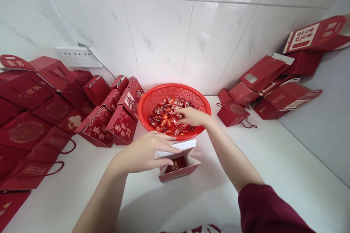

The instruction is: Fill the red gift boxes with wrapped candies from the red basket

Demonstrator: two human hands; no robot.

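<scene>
A small red gift box [179, 174] stands with its top open on the white counter in front of me. Inside it lies a dark red packet [177, 164] with gold print. My left hand [142, 153] holds the box by its left side and raised white flap, thumb over the opening. Just behind, a red plastic basket [175, 87] holds a heap of red-wrapped candies [164, 120]. My right hand [191, 115] reaches into the basket over the candies, its thumb and index finger apart and nothing visible between them; the other fingers are partly hidden.
Red gift boxes [120, 125] stand left of the basket, beside a large stack of boxes [27, 131]. More boxes [257, 80] are piled at the right against the wall. A power strip [79, 57] with a cable is on the tiled wall [161, 40]. The counter [218, 196] is white.
</scene>
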